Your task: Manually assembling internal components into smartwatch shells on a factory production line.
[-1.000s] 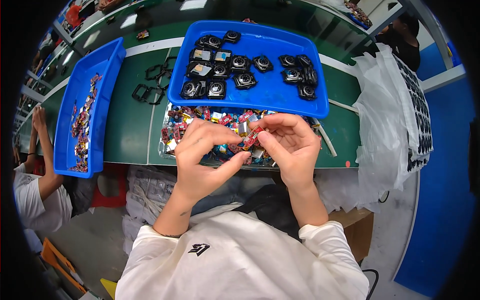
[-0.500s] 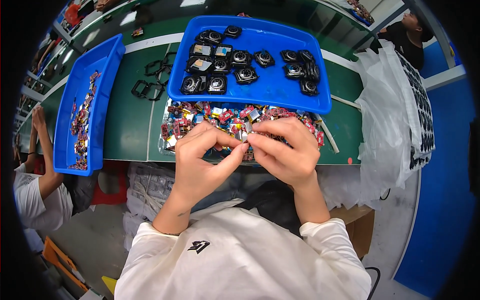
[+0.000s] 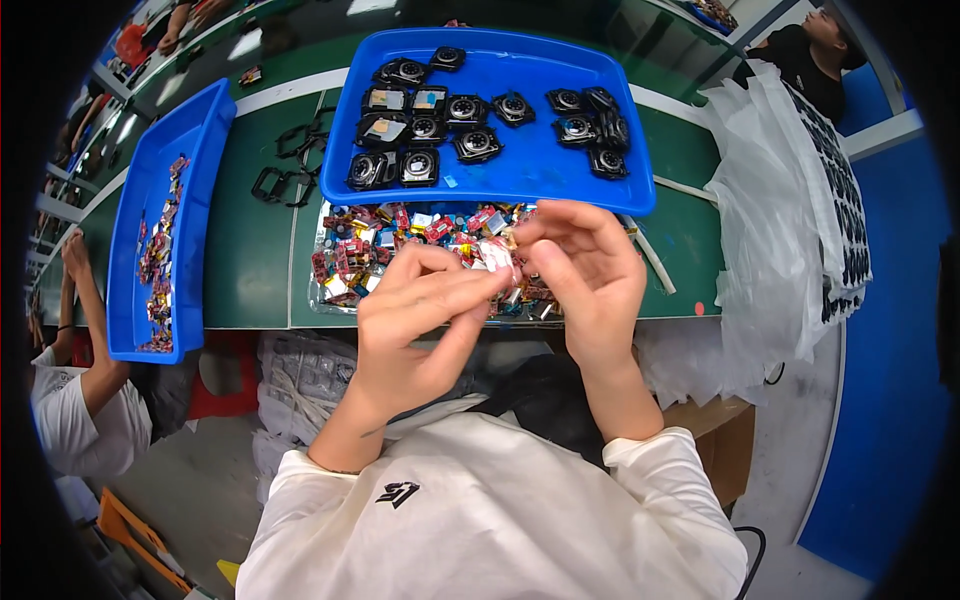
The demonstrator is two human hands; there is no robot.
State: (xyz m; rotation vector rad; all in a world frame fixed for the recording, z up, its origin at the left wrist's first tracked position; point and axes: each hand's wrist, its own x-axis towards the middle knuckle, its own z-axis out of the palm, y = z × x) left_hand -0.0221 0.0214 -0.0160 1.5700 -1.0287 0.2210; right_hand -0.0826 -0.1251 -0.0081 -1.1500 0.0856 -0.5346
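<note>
Blue trays (image 3: 530, 165) hold watch casings (image 3: 466, 110) and components (image 3: 158, 268); left hand (image 3: 415, 325) pinches a small part (image 3: 496, 256), grip of right hand (image 3: 600, 285) unclear.

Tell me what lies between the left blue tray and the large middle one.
In the head view, several hollow black frames lie on the green tabletop.

Small pale part (image 3: 497, 256) between left hand (image 3: 412, 325) and right hand (image 3: 597, 280), blurred beyond recognition
</note>
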